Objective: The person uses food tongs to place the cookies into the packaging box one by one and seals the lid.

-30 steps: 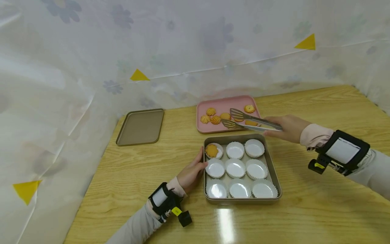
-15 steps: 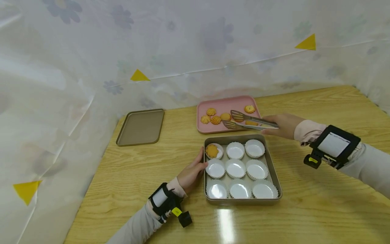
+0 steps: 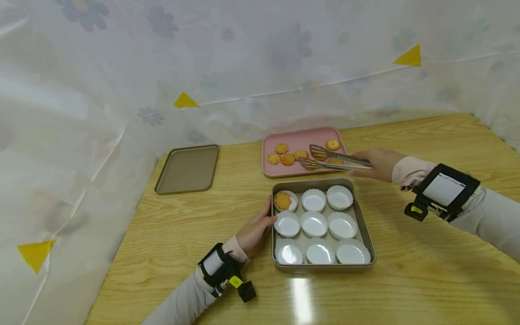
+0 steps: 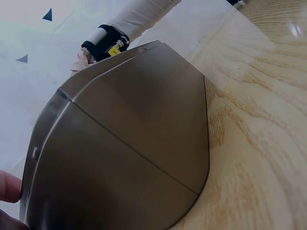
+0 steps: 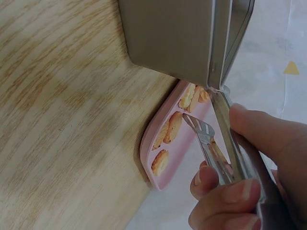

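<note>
While the head view shows right hand point(image 3: 375, 163) gripping tongs point(image 3: 331, 160), left hand point(image 3: 253, 230) rests flat.

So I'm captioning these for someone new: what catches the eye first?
The square baking tin in the middle of the table, with nine white paper cups, only the far-left one holding a cookie. Behind it, the right hand holds metal tongs open over the pink tray of cookies. The left hand rests against the tin's left side.

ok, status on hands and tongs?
Right hand grips tongs, tips open over pink tray cookies. Left hand touches baking pan. Nothing blocking.
</note>
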Motion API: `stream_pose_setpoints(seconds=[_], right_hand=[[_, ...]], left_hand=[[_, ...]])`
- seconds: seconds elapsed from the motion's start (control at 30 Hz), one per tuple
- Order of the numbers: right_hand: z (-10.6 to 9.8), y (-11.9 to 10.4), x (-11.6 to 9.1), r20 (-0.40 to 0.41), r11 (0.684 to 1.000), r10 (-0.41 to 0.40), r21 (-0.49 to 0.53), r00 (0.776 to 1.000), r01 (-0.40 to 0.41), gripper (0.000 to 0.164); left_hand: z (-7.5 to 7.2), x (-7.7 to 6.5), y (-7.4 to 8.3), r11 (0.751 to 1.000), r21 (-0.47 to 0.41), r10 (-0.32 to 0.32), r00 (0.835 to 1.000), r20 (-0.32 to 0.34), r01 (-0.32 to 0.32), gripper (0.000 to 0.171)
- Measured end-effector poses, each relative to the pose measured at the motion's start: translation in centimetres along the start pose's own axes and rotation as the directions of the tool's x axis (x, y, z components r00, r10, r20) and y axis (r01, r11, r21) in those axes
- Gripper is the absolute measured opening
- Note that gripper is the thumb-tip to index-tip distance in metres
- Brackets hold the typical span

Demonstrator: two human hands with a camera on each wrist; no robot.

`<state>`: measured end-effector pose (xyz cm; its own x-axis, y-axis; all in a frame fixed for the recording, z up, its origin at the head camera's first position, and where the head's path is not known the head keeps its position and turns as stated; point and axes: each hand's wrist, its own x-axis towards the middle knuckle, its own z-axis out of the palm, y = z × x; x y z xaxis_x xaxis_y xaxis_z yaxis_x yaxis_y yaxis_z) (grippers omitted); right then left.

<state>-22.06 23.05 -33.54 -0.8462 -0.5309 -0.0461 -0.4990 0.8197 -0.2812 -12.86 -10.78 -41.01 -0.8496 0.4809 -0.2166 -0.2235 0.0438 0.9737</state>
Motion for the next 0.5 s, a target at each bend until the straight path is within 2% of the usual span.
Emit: stream_pose_setpoints(seconds=[0.5], right_hand=[[0.12, 0.16, 0.2, 0.005, 1.0, -0.027, 0.002, 1.0, 0.027, 0.051]], left_hand=[[0.05, 0.08, 0.02, 1.0, -0.002, 0.004, 1.0, -0.001, -0.004, 0.071]])
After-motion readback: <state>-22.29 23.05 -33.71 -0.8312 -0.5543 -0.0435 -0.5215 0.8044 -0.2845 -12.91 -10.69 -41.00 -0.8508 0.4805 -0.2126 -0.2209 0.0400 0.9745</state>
